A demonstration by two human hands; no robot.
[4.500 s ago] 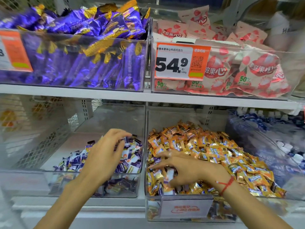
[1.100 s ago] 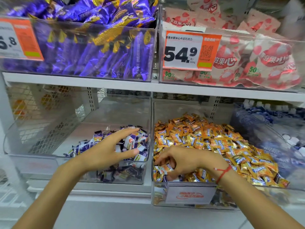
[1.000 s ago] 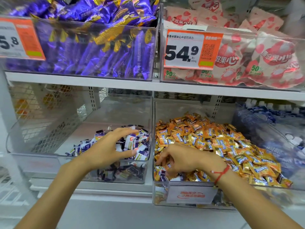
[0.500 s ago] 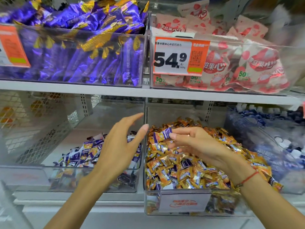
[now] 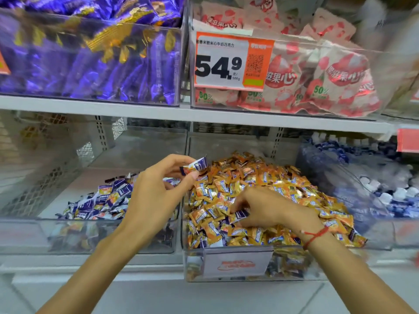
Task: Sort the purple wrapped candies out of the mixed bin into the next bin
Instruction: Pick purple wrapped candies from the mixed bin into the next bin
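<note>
The mixed bin holds mostly orange candies; the next bin on its left holds the purple pile. The left hand pinches one purple candy between thumb and fingers, above the wall between the two bins. Carry it left, clear of that wall, and release it over the pile. The right hand, fingers curled, grips a second purple candy in the heap; lift only that piece, so no orange one comes with it.
</note>
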